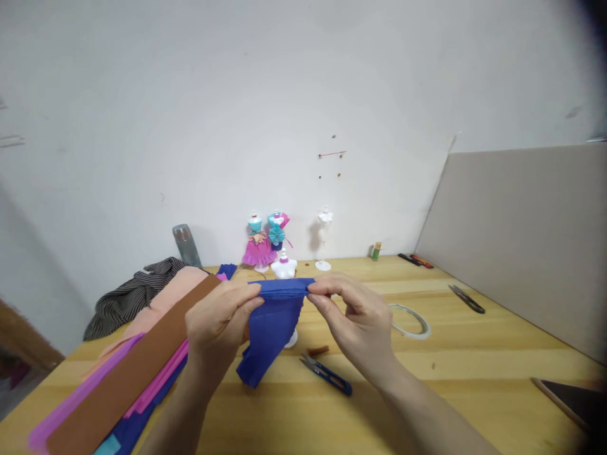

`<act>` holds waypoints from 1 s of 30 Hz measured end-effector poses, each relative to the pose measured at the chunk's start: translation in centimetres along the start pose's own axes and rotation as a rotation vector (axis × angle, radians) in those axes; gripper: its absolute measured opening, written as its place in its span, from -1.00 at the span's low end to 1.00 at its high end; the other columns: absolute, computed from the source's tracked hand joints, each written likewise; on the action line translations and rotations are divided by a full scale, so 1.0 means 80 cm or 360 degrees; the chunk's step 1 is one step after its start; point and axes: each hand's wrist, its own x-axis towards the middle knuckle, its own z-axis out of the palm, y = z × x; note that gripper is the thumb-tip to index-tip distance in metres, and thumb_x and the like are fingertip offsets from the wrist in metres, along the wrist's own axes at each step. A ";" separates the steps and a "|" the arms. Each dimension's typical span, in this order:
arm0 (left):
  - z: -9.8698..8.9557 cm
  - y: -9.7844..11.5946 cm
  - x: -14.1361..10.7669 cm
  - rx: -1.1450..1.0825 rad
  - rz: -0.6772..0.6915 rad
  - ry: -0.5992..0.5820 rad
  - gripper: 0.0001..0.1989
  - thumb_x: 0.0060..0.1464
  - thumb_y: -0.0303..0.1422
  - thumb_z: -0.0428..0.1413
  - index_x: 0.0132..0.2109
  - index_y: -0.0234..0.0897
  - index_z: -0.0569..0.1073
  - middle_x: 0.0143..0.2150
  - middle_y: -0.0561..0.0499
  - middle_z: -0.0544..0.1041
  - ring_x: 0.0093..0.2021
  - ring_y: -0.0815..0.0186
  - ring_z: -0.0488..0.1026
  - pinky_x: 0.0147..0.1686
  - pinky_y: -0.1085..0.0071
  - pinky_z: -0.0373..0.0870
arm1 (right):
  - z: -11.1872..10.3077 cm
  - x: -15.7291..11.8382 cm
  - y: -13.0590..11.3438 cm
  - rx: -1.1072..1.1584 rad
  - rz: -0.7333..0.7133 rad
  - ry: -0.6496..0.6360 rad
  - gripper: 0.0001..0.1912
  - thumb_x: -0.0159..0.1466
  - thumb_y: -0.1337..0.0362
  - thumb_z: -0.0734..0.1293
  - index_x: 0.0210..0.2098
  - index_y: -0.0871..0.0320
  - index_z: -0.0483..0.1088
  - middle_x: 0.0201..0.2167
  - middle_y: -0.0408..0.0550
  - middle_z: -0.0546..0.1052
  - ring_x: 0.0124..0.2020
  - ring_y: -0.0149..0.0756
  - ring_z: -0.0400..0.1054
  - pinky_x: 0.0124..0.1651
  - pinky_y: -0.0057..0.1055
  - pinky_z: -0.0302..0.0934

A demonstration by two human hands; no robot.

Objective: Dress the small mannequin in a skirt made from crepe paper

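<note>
A strip of blue crepe-like material (272,328) is stretched between my hands, its top edge folded in layers and its lower part hanging down to the left. My left hand (219,319) pinches the left end of the fold, and my right hand (358,316) pinches the right end between thumb and forefinger. Just behind the strip stands a small white mannequin (284,268), its lower part mostly hidden. Below the hands, blue-handled thread snips (327,375) lie on the wooden table (265,423), beside a small brown scrap (318,350).
Colored sheets (137,360) and striped cloth (128,300) lie left, near a bottle (186,245). Two dressed mannequins (258,243) and a bare one (324,237) stand behind. Right are a tape roll (427,330), black snips (467,299) and a dark device (571,401).
</note>
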 end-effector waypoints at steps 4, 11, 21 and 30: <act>0.001 0.001 0.000 0.0019 -0.0044 0.0017 -0.87 0.05 -0.49 0.17 -0.36 -0.20 0.60 -0.39 0.06 0.65 -0.37 0.34 0.58 -0.27 0.48 0.52 | 0.000 -0.002 0.001 0.0025 0.0047 -0.0004 -0.87 0.22 0.43 0.33 -0.39 0.09 0.46 -0.42 -0.11 0.59 -0.40 -0.28 0.48 -0.31 -0.34 0.34; 0.008 0.006 -0.004 -0.0035 -0.0254 0.0079 -0.88 -0.01 -0.50 0.20 -0.39 -0.20 0.60 -0.43 0.09 0.64 -0.42 0.37 0.57 -0.32 0.54 0.53 | 0.002 0.001 -0.001 0.0139 0.0209 0.0050 -0.90 0.14 0.43 0.38 -0.46 0.12 0.49 -0.47 -0.11 0.58 -0.44 -0.29 0.46 -0.34 -0.35 0.34; 0.015 0.008 -0.007 -0.0501 -0.0583 0.0156 -0.97 -0.11 -0.45 0.26 -0.45 -0.25 0.61 -0.46 0.01 0.63 -0.47 0.32 0.57 -0.45 0.51 0.56 | 0.004 0.003 -0.003 0.0482 0.0432 0.0119 -0.90 0.06 0.43 0.41 -0.54 0.13 0.48 -0.53 -0.08 0.54 -0.49 -0.31 0.42 -0.45 -0.40 0.32; 0.020 0.016 -0.008 -0.0655 -0.0796 0.0255 -0.97 -0.17 -0.45 0.29 -0.46 -0.28 0.60 -0.49 0.03 0.61 -0.52 0.34 0.56 -0.47 0.54 0.56 | 0.003 0.003 -0.007 0.0421 0.0386 0.0089 -0.90 0.09 0.42 0.39 -0.53 0.14 0.45 -0.58 -0.12 0.50 -0.51 -0.33 0.38 -0.46 -0.40 0.28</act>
